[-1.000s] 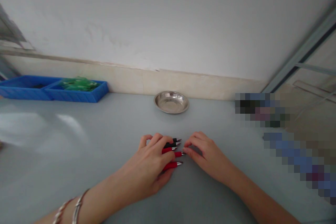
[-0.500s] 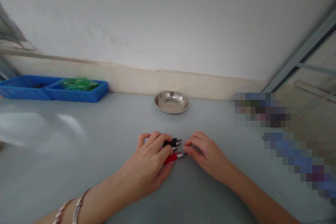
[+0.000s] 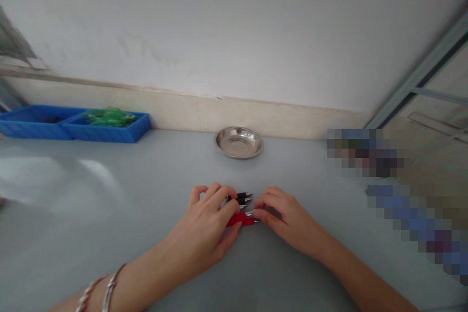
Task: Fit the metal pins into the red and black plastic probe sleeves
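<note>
My left hand [image 3: 210,219] is closed over a small row of pens on the grey table, its palm side and the pens' back ends hidden. Black pens [image 3: 243,201] with silver tips stick out on the far side of its fingers. Nearer to me, red pens [image 3: 245,219] lie between the left thumb and index finger, tips pointing right. My right hand [image 3: 281,210] has its thumb and fingertips pinched together at the silver tips of the red pens. Exactly which tip lies between those fingers I cannot make out.
A round metal dish [image 3: 238,144] stands beyond the hands, near the wall. At the back left, a blue divided tray [image 3: 104,132] has green plastic pieces [image 3: 111,117] in one compartment and something dark in the other. Blurred-out patches cover the right side of the table [image 3: 310,170].
The right fingers have moved slightly left onto the red pens' tips. The nearest red pen now reaches further right and shows apart from its neighbour. The left hand has barely shifted.
</note>
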A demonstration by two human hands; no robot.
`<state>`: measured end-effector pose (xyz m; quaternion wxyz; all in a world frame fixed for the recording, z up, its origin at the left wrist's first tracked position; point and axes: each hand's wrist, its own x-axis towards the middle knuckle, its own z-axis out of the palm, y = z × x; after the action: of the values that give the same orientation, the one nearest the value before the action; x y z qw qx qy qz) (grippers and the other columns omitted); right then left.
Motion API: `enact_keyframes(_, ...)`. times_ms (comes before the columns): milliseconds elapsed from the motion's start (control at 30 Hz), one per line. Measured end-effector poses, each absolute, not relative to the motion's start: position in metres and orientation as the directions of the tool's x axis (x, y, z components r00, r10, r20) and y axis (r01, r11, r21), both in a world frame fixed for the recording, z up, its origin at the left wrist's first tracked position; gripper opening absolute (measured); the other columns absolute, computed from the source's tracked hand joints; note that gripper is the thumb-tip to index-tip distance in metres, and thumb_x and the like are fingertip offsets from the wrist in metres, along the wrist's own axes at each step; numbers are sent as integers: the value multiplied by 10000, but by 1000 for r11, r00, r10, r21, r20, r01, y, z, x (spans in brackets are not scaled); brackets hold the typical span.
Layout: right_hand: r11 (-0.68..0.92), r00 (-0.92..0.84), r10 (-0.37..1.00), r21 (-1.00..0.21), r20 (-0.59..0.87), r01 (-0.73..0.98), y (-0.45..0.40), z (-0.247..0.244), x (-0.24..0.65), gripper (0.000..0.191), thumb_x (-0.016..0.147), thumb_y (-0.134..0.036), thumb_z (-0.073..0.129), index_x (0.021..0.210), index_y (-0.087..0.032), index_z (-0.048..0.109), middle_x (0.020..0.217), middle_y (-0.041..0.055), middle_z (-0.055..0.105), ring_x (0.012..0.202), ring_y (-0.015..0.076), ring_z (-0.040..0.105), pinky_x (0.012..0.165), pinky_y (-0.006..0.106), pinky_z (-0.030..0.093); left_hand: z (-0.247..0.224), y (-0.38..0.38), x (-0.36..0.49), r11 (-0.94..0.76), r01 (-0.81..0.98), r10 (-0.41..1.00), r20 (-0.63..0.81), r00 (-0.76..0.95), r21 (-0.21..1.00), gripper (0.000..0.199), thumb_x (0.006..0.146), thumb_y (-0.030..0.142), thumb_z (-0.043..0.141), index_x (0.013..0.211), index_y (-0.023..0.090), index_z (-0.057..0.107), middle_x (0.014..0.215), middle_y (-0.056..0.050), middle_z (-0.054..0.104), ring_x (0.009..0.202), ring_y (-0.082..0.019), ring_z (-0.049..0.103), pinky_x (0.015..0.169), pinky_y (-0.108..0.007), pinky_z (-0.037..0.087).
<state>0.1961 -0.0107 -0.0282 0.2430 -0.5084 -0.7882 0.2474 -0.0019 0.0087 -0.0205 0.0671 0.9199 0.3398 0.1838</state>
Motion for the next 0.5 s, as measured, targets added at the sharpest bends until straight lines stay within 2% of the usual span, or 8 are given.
enact_keyframes(200,354,-367,922,-641,120,681,-11,-28,196,156,857,-269,493,796,-165,591,803,18,566,824,128,503,748,255,398,-20,7,0,-747,614,664,243,707,253,77,815,182,490,835,181,565,983,-47,544,908,-214,469,788,-406,306)
enact_keyframes(500,366,-382,916,-647,123,669,-11,-30,196,160,855,-280,493,797,-170,593,805,20,564,823,132,508,746,262,404,-19,7,0,-756,610,655,284,700,239,73,804,168,496,830,174,564,956,-50,551,866,-202,473,767,-384,304)
